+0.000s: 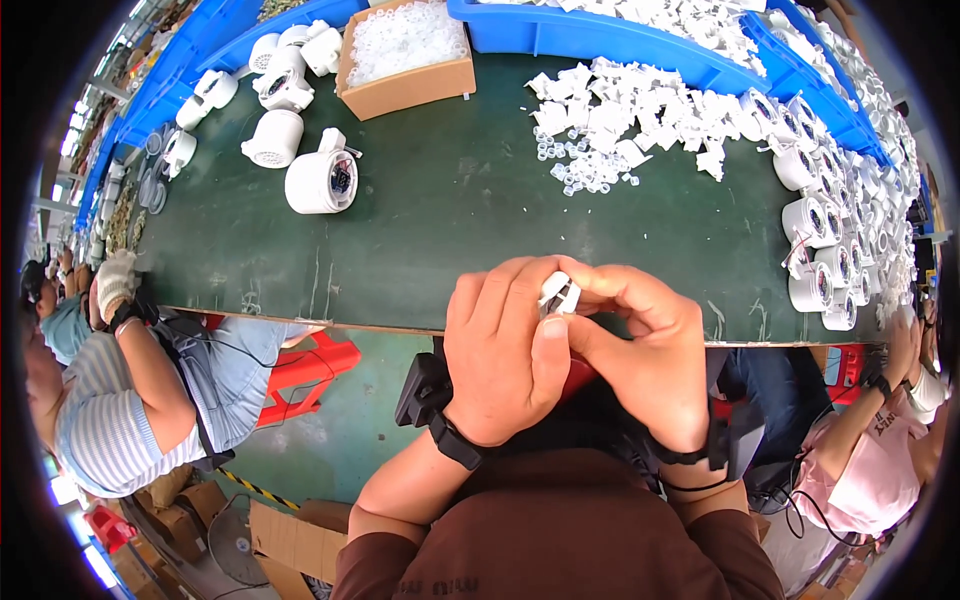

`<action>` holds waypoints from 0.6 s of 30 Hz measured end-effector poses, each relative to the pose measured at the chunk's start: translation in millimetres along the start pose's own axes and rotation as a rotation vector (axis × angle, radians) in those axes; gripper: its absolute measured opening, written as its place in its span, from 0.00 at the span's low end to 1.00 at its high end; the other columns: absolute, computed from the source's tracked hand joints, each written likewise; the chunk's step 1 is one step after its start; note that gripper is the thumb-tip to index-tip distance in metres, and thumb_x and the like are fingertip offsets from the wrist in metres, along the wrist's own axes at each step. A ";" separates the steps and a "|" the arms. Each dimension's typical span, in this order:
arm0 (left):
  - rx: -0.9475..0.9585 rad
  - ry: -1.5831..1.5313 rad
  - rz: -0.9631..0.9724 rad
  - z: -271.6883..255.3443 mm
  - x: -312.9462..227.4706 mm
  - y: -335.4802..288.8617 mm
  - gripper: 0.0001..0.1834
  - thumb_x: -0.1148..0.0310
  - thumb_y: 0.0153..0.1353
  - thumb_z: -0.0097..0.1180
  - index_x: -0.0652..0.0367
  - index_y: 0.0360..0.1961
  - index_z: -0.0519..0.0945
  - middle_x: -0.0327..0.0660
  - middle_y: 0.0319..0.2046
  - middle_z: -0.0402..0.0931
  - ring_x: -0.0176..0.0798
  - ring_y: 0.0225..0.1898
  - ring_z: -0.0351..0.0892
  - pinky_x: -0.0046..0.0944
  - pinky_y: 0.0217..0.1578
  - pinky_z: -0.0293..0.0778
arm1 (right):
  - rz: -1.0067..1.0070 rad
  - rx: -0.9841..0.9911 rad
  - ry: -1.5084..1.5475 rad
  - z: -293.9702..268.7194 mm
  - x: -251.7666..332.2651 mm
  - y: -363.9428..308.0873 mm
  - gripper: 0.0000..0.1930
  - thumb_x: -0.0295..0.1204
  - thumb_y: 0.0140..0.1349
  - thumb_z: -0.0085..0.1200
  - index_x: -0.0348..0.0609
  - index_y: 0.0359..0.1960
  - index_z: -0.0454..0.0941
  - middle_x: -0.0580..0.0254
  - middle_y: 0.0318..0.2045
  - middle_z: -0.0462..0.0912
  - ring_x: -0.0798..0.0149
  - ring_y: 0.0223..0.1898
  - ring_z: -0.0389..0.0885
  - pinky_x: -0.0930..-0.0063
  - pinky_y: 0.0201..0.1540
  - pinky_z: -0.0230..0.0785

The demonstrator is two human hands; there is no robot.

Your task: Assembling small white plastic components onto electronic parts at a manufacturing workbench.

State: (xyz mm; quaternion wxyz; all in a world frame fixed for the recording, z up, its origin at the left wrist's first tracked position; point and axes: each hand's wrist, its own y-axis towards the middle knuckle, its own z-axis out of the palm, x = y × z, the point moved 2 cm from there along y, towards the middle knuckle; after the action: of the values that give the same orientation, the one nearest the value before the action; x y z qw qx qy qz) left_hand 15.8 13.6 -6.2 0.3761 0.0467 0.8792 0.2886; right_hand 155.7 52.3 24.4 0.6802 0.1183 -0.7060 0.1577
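Note:
My left hand [500, 350] and my right hand [645, 350] meet above the near edge of the dark green table [440, 210]. Together they pinch a small white plastic part [558, 293] between thumbs and fingertips. Most of the part is hidden by my fingers. A heap of similar small white plastic parts [630, 115] lies on the table at the far right, with several tiny clear rings [580, 175] spilled in front of it.
Round white housings [320, 180] lie at the far left, and more stand in rows [820, 240] at the right. A cardboard box of clear pieces [405, 50] and blue bins [600, 35] line the back. Other people sit at left [120, 390] and right [880, 460].

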 end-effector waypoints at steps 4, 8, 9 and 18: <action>-0.020 -0.026 0.001 -0.8 0.5 0.4 0.21 0.58 0.70 0.45 0.62 0.51 0.80 0.46 0.46 0.80 0.50 0.40 0.74 0.46 0.44 0.70 | -0.145 -0.096 -0.105 9.6 -6.3 -8.4 0.23 0.12 0.60 0.63 0.36 0.58 0.81 0.63 0.44 0.83 0.72 0.47 0.81 0.76 0.54 0.74; -0.010 -0.029 0.006 -1.1 -0.3 4.7 0.21 0.57 0.70 0.45 0.62 0.50 0.80 0.46 0.45 0.80 0.50 0.40 0.74 0.46 0.44 0.71 | -0.236 -0.119 -0.085 9.9 -16.1 -7.1 0.23 0.12 0.61 0.62 0.37 0.59 0.80 0.64 0.44 0.82 0.71 0.48 0.81 0.75 0.55 0.73; -0.010 -0.026 0.006 -1.4 0.6 4.9 0.21 0.57 0.70 0.45 0.62 0.50 0.80 0.46 0.45 0.80 0.50 0.40 0.74 0.46 0.44 0.71 | -0.194 -0.094 -0.052 8.9 -16.2 -4.6 0.23 0.11 0.61 0.62 0.37 0.59 0.79 0.63 0.45 0.83 0.71 0.49 0.81 0.74 0.56 0.73; -0.018 -0.006 0.032 -2.3 0.6 6.3 0.22 0.54 0.68 0.48 0.60 0.49 0.81 0.45 0.44 0.80 0.50 0.39 0.75 0.46 0.43 0.72 | -0.225 -0.048 -0.140 2.9 -7.5 -7.0 0.24 0.12 0.60 0.62 0.36 0.60 0.79 0.60 0.44 0.84 0.69 0.48 0.82 0.74 0.56 0.73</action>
State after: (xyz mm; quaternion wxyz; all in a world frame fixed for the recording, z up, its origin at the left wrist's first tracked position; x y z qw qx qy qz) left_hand 12.9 17.9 -1.9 0.3747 0.0583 0.8746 0.3021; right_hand 156.1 44.3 17.2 0.6454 0.1911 -0.7375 0.0549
